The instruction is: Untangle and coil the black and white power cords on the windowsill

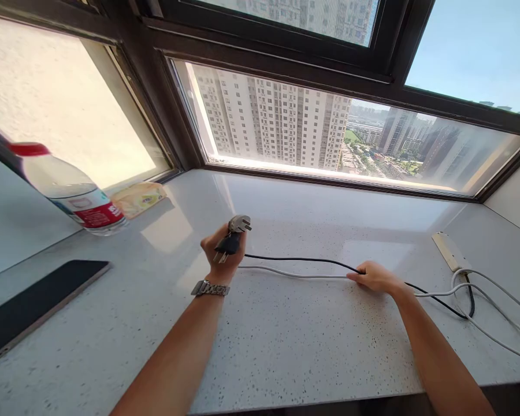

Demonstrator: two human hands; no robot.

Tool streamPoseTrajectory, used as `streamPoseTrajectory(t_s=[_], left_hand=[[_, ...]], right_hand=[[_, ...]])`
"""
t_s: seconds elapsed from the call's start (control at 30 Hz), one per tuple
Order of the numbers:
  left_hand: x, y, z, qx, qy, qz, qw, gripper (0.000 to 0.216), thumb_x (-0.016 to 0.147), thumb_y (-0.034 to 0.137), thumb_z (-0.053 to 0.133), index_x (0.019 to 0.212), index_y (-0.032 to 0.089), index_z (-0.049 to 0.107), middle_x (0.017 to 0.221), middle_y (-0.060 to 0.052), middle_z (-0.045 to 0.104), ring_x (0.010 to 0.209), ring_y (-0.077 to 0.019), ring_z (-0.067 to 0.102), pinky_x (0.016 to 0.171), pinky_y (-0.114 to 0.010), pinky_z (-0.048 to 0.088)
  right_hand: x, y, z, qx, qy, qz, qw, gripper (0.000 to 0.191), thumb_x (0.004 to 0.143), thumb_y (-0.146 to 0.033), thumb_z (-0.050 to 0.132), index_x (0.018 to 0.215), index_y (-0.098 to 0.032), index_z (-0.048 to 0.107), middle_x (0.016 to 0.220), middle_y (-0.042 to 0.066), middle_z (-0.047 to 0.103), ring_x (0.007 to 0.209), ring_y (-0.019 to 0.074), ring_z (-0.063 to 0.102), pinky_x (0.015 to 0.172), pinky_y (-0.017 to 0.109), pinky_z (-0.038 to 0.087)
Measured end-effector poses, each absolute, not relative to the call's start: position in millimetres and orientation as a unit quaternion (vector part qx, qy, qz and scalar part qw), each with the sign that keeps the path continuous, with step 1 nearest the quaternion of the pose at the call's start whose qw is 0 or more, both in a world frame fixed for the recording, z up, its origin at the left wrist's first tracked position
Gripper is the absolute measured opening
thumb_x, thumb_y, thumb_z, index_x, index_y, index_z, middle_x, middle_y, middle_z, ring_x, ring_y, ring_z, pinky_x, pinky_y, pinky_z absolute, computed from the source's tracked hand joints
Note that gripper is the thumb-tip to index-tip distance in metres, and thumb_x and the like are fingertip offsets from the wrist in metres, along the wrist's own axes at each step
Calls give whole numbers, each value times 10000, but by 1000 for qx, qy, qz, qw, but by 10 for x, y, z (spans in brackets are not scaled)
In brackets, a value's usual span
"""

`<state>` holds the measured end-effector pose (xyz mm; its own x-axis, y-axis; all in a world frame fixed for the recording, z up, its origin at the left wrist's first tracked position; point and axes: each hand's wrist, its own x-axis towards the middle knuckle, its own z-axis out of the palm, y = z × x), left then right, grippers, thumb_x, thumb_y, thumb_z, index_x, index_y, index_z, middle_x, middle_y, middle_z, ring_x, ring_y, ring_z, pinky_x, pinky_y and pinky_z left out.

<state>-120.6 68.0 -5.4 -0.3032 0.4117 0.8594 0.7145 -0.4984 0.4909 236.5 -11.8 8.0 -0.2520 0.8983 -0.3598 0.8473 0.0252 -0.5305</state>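
Observation:
My left hand (pixel 220 251), a metal watch on its wrist, is closed around two plugs: a grey plug (pixel 239 223) sticking up above the fingers and a black plug (pixel 226 245) below it. From them a black cable (pixel 303 260) and a white cable (pixel 286 273) run to the right across the speckled white windowsill (pixel 286 335). My right hand (pixel 375 277) lies on both cables, fingers pinched around them, holding them against the sill.
A white power strip (pixel 448 251) lies at the right with loops of cable (pixel 472 294) beside it. At the left are a plastic bottle (pixel 71 190) with a red cap, a yellow packet (pixel 139 198) and a dark tablet (pixel 34 303). Dark window frames stand behind.

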Motion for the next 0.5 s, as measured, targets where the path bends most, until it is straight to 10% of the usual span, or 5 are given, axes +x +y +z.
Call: streamPoseTrajectory(t_s=[0.17, 0.5], left_hand=[[-1312, 662, 6, -550, -523, -641, 112, 256, 667, 249, 639, 519, 167, 446, 456, 69, 241, 449, -73, 251, 503, -245, 253], [-1444, 573, 85, -487, -483, -727, 26, 364, 711, 318, 695, 533, 198, 402, 501, 43, 303, 495, -106, 308, 543, -281, 313]], right_hand=[[2583, -164, 81, -479, -625, 606, 114, 704, 806, -780, 309, 718, -141, 591, 503, -79, 247, 454, 67, 149, 436, 223, 152], [2431, -76, 49, -564, -673, 476, 48, 498, 736, -595, 619, 525, -146, 576, 401, -71, 293, 404, 50, 216, 426, 238, 143]])
